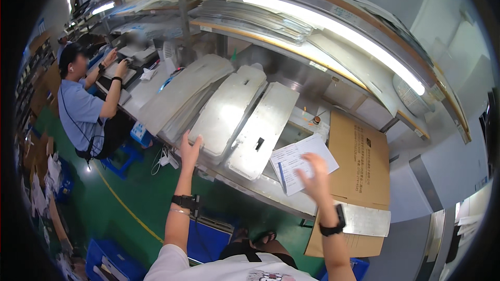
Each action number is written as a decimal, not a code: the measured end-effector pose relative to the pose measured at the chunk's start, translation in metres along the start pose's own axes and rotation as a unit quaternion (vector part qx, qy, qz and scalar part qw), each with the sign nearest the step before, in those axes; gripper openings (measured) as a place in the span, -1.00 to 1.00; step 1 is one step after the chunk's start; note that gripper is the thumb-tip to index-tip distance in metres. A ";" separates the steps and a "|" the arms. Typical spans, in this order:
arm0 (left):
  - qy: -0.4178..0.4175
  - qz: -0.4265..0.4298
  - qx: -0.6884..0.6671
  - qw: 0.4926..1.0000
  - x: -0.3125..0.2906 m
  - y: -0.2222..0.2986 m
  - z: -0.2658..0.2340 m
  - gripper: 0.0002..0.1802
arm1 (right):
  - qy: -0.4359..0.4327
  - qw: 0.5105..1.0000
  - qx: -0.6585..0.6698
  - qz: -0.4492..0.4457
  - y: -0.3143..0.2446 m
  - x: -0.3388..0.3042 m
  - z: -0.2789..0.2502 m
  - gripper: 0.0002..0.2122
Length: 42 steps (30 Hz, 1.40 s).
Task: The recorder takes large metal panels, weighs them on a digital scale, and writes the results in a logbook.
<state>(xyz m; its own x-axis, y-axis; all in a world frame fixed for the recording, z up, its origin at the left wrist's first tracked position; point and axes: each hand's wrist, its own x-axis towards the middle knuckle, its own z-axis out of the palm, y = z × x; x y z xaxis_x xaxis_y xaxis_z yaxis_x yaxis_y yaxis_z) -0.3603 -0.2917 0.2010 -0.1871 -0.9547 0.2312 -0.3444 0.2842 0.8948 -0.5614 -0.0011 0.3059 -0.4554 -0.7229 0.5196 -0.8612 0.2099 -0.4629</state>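
Silvery plates (224, 112), papers (288, 159) on workbench (298, 202)

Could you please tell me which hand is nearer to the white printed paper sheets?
Right. The right hand is over the white printed paper sheets; the left hand is farther left, at the near corner of a stack of long, flat, silvery panels.

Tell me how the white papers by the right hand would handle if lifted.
The papers would probably flop, since they look thin. They might also slide out of line, as their edges are uneven and no binding shows.
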 end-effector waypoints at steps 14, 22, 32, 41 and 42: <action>-0.045 -0.044 -0.082 0.995 -0.005 0.009 -0.002 -0.39 | -0.098 0.993 -0.048 -0.039 -0.036 0.006 0.136 -0.31; -0.075 -0.070 -0.036 0.994 0.002 0.016 -0.012 -0.40 | -0.108 0.992 -0.048 -0.044 -0.036 0.008 0.132 -0.34; -0.192 0.200 0.236 0.932 0.052 0.103 0.012 -0.30 | -0.123 0.992 0.040 -0.007 -0.001 -0.009 0.050 -0.43; -0.290 0.208 0.247 0.901 0.125 0.133 0.134 -0.32 | 0.120 0.952 -0.041 0.278 0.121 -0.129 -0.094 -0.55; -0.292 0.212 0.247 0.899 0.135 0.129 0.149 -0.32 | 0.160 0.928 -0.068 0.329 0.124 -0.143 -0.114 -0.56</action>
<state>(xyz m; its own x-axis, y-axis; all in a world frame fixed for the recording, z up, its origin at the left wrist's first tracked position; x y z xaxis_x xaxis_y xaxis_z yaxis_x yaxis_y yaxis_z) -0.5673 -0.3707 0.2901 -0.7997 -0.5832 0.1428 -0.4677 0.7541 0.4610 -0.6291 0.2028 0.2560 -0.9179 -0.1808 0.3532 -0.3835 0.6328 -0.6727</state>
